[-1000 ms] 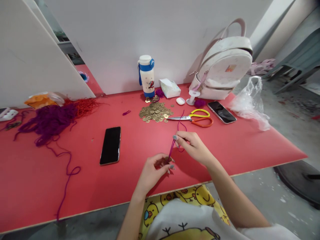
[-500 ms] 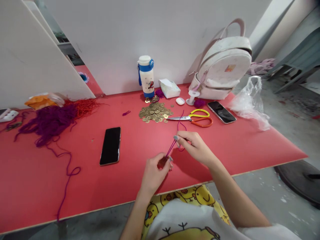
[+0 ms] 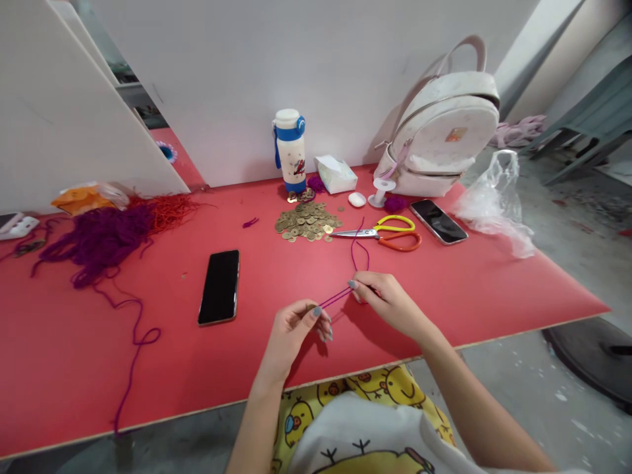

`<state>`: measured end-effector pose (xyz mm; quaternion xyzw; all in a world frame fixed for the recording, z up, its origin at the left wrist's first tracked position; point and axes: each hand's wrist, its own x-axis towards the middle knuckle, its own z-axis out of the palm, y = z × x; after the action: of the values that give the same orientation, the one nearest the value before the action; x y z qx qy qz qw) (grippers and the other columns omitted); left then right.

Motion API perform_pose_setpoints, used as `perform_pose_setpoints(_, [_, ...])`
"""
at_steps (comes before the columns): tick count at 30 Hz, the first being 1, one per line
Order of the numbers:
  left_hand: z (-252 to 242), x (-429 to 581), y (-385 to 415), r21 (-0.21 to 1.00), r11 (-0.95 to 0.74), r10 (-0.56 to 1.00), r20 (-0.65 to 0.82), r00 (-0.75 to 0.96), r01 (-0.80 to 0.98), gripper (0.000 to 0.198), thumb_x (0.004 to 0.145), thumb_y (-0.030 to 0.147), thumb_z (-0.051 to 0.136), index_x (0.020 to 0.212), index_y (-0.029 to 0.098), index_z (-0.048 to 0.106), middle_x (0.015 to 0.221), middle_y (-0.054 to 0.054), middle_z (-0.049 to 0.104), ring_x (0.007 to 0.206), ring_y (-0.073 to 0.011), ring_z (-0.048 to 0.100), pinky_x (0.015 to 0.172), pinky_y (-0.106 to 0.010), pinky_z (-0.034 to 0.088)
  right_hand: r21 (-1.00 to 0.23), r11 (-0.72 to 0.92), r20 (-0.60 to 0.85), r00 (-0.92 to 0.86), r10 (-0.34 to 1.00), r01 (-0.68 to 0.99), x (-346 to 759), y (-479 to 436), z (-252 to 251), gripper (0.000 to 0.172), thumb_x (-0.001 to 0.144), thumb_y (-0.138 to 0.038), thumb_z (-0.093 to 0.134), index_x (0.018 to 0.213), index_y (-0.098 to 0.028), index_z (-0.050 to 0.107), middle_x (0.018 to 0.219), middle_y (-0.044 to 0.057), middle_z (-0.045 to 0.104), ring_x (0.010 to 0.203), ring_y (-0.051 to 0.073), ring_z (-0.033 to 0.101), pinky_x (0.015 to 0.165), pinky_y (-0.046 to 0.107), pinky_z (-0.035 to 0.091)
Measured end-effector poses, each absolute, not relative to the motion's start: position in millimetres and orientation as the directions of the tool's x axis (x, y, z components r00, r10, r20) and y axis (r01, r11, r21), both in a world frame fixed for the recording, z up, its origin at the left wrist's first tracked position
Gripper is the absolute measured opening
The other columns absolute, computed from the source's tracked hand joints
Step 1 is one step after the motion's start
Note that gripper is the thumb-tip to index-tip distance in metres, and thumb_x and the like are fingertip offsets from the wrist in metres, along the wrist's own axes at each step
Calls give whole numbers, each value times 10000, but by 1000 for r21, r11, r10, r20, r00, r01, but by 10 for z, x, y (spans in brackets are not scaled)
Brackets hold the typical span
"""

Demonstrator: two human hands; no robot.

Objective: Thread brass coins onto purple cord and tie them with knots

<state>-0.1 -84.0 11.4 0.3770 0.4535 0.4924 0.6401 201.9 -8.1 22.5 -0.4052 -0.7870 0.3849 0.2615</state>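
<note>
Head view: red tabletop [image 3: 276, 270], contents listed from its left end.
Far-left edge: white item [image 3: 22, 227], partly cut off by the frame.
Packet: orange packet [image 3: 83, 197], lay behind the yarn.
Yarn: purple yarn bundle [image 3: 101, 237], heaped; loose strand [image 3: 133, 329] trailed to the front edge; red strands [image 3: 165, 212] lay against its right side.
First phone: black phone [image 3: 218, 288], lay screen up.
Scrap: short purple scrap [image 3: 250, 223], lay apart behind that phone.
Bottle: white and blue bottle [image 3: 292, 151], stood upright near the wall.
Left hand: left hand [image 3: 293, 326], thumb and fingers pinched the lower end of the cord; a small brownish edge showed at the thumb, too hidden to identify.
Coins: heap of brass-coloured coins [image 3: 306, 222], lay in front of the bottle.
Cord: purple cord [image 3: 336, 297], two lengths stretched between the hands, its tail looping up to the scissor blades.
Scissors: yellow and orange-handled scissors [image 3: 399, 224], lay points leftward.
Spool: white spool [image 3: 381, 194], stood upright.
Right hand: right hand [image 3: 388, 299], thumb and forefinger pinched the upper end of the cord.
Second phone: white-edged phone [image 3: 438, 222], lay in front of the backpack.
Backpack: white backpack [image 3: 439, 135], leaned against the wall.
Bag: clear plastic bag [image 3: 496, 204], crumpled at the far right.
</note>
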Motion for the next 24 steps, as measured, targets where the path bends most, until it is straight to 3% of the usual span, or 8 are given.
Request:
perform_pose_setpoints(9, [125,-121,-840,978,166,985,-157,71,-129,362,895,400,609,631,155,565,565,1,585,521,-99,551,528,-209,446,-779,417,90,-575,813,468,1975,-152,229,357,1001,-294,361,662,-198,415,629,-8,474,582,124,442,603,253,310])
perform_pose_setpoints(13, [147,-227,-860,975,156,986,-143,88,-159,400,908,409,585,596,161,559,538,-3,578,513,-115,567,539,-237,474,-766,436,68,-616,785,471,1912,-237,183,333,997,-268,368,676,-197,420,648,-9,477,586,120,433,598,250,290])
perform_pose_setpoints(17, [135,-279,-865,975,177,984,-180,-11,-136,315,884,413,620,797,125,713,679,-80,705,560,-160,643,516,-264,514,-778,427,49,-633,773,461,1863,-298,130,319,993,-248,364,684,-195,427,650,-10,479,587,117,444,600,243,290])
perform_pose_setpoints(20, [92,-260,-859,959,215,963,-240,-123,-182,335,833,401,683,1000,116,733,739,-96,739,600,-186,677,517,-282,545,-785,414,34,-635,771,461,1867,-312,99,327,999,-252,354,686,-194,429,651,-8,487,591,118,452,605,239,297])
perform_pose_setpoints(24, [57,-198,-855,912,242,937,-308,-163,-331,325,730,410,773,855,112,738,667,-71,721,544,-154,647,503,-254,536,-784,405,25,-627,778,471,1908,-301,83,333,1004,-257,359,691,-191,452,664,-1,520,604,121,474,612,243,311])
